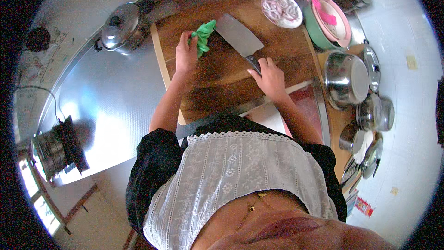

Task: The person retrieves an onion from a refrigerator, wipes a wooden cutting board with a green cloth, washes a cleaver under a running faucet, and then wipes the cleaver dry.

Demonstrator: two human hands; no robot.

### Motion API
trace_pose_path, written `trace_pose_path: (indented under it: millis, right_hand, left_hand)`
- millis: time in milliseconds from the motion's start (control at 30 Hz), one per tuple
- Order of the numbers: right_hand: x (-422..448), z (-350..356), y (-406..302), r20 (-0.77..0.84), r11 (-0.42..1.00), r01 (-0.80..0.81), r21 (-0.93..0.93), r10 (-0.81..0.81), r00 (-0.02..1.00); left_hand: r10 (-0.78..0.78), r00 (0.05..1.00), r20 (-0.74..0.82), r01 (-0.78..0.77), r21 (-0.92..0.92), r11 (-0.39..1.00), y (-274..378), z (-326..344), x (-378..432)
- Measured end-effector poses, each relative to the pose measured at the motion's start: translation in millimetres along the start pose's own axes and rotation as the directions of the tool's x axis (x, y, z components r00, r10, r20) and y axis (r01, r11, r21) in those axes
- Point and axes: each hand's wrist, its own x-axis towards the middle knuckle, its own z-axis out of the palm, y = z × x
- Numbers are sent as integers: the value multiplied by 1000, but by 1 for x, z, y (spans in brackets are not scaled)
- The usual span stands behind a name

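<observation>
A crumpled green piece of cloth or thin plastic is gripped in my left hand; I cannot tell which material it is. My right hand grasps the black handle of a cleaver. Its broad metal blade points away from me, up and to the left, with the tip close beside the green piece. Both hands are over a large brown wooden cutting board. At the board's far right corner, a plate bears pale, pinkish sliced pieces, perhaps onion.
A lidded steel pot stands on the metal countertop to the left. Nested pink and green basins, a steel pot and several other pans line the right side. Stacked steel cookware sits at the lower left.
</observation>
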Motion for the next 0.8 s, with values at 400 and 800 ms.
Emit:
trace_pose_path:
  millis: [400,800]
  right_hand:
    - [33,-5,-2,54,895,145,421,-185,981]
    - [44,-28,34,371,-91,-360,928,153,916]
  left_hand:
    - [-250,857,450,444,-892,-83,79,-44,-44]
    - [-163,869,468,377,-411,830,109,12,-47]
